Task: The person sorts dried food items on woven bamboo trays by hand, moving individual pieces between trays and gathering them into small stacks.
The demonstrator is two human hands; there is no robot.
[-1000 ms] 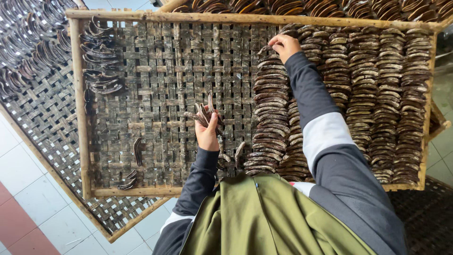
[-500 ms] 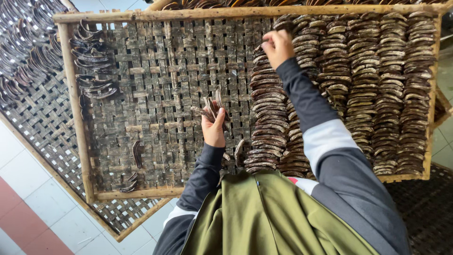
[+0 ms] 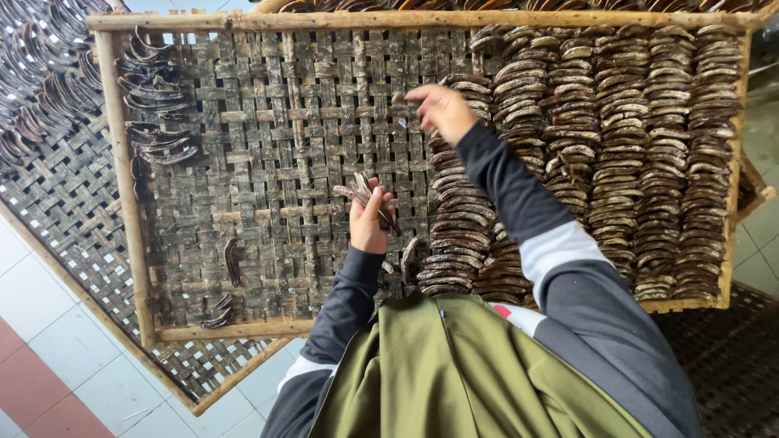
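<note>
On woven tray [image 3: 268,154], wooden frame, over pale tiled floor [image 3: 49,324]: curved dark strips [image 3: 633,162] in stacked columns at right. Left hand [image 3: 371,221] closed on a bundle of strips [image 3: 367,191]. Right hand [image 3: 442,109] hovers at column top, fingers curled; hold unclear. Second tray [image 3: 49,162] lies beneath.

Bare weave lies open across the middle of the tray [image 3: 268,162], room to pass between the loose strips [image 3: 154,105] at its left edge and the packed rows [image 3: 633,162] filling the right half, with only a stray strip [image 3: 232,261] low down and the frame [image 3: 122,203] around.
</note>
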